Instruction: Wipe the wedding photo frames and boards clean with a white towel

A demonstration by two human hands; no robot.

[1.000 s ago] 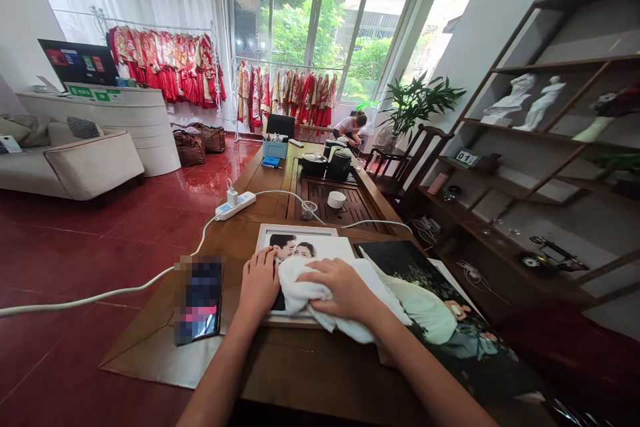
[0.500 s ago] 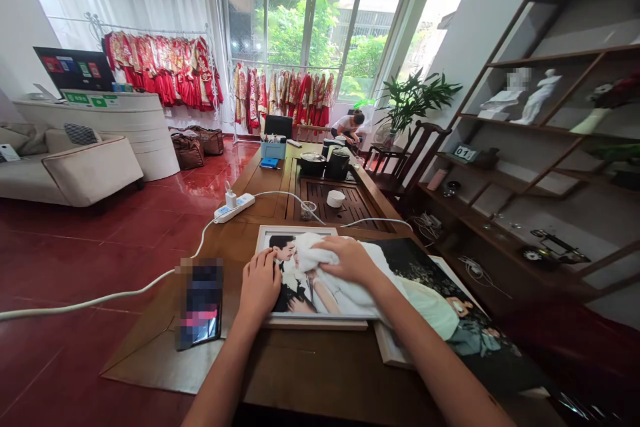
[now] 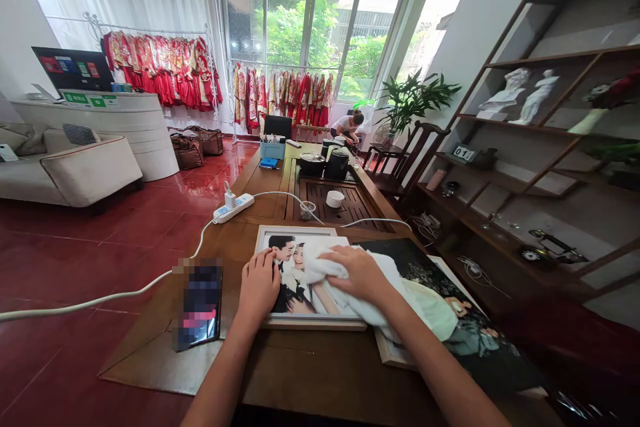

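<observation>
A white-framed photo (image 3: pixel 295 280) of a couple lies face up on the wooden table (image 3: pixel 285 363). My left hand (image 3: pixel 260 280) rests flat on its left edge with the fingers stretched out. My right hand (image 3: pixel 363 273) grips a bunched white cloth (image 3: pixel 320 257), which presses on the photo's right half and hides part of it. The loose end of the cloth drapes rightward over a second, larger photo (image 3: pixel 425 267) with a dark background. That photo lies partly under my right forearm.
Left of my hands lies a phone (image 3: pixel 203 307). A white power strip (image 3: pixel 233 208) and its cables cross the table. Beyond are a tea tray (image 3: pixel 360 200) with a white cup stack (image 3: pixel 335 199) and dark pots (image 3: pixel 337 163). Wooden shelves (image 3: pixel 505 127) stand right; a person (image 3: pixel 349 125) sits far back.
My right hand has slid a little to the right with the cloth, uncovering one face in the photo. My left hand has stayed in place.
</observation>
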